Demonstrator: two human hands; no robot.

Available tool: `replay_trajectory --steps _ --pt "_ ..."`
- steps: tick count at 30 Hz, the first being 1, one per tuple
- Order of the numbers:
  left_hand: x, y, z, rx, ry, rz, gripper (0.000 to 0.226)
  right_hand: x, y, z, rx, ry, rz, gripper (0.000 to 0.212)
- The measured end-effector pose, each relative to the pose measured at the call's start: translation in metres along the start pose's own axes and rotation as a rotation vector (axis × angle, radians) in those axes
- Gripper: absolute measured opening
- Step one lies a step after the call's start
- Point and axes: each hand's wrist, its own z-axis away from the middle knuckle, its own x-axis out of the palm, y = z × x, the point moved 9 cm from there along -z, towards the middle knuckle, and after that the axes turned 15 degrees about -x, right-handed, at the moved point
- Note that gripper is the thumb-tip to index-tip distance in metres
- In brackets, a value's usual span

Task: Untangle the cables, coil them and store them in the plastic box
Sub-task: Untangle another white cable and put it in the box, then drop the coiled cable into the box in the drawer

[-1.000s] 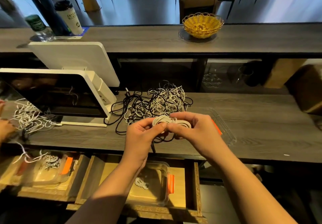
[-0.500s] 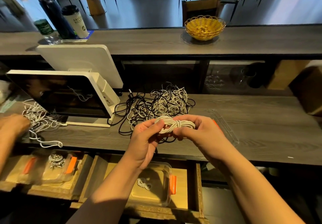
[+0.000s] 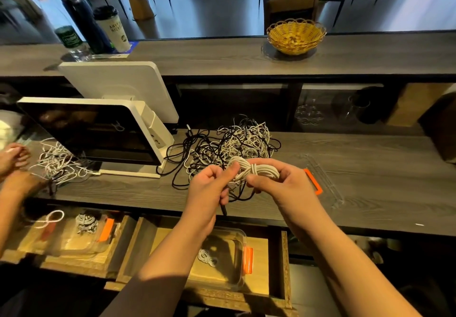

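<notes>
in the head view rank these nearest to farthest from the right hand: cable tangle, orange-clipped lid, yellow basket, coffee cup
From the right hand:
1. Orange-clipped lid, just to its right, and cable tangle, just behind: too close to call.
2. Yellow basket, upper counter, behind.
3. Coffee cup, far left of upper counter.

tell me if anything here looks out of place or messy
One thing: a black cable end from the tangled pile dangles over the counter edge, under the left hand. The white coil looks neat.

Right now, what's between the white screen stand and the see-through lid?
In the head view, the tangled cable pile, and in front of it both hands holding the white coil.
</notes>
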Motion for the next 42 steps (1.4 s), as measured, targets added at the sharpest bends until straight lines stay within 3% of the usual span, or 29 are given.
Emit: replay_trajectory --steps 2,5,15,17,24,30,38,40,42 --pt "-0.01 0.016 0.006 0.196 0.134 -0.153 0.037 -0.001 0.001 0.0 -0.013 0.033 -0.002 0.027" --pt "-0.006 0.031 0.013 0.363 0.165 -0.279 0.029 -0.001 0.003 0.002 -0.031 0.067 -0.008 0.024" --pt "0.011 0.028 0.011 0.348 -0.102 -0.478 0.021 0.005 0.005 0.0 -0.046 0.061 -0.005 0.026" --pt "0.009 0.028 0.011 0.362 -0.102 -0.497 0.008 0.005 0.007 0.001 -0.044 0.063 -0.001 0.028" --pt "0.006 0.031 0.011 0.373 -0.023 -0.625 0.019 0.007 0.006 0.004 -0.069 0.149 0.043 0.033" --pt "0.014 0.036 0.018 0.406 0.022 -0.699 0.026 -0.001 0.007 0.007 -0.072 0.2 0.119 0.013" --pt "0.013 0.034 0.02 0.323 -0.105 -0.563 0.027 0.01 0.019 0.012 0.178 0.056 -0.077 0.016" --pt "0.012 0.031 0.022 0.251 -0.193 -0.407 0.032 0.018 0.019 0.013 0.257 -0.001 -0.216 0.016" --pt "0.013 0.026 0.024 0.13 -0.341 -0.105 0.03 0.029 0.016 0.015 0.348 -0.061 -0.371 0.017"
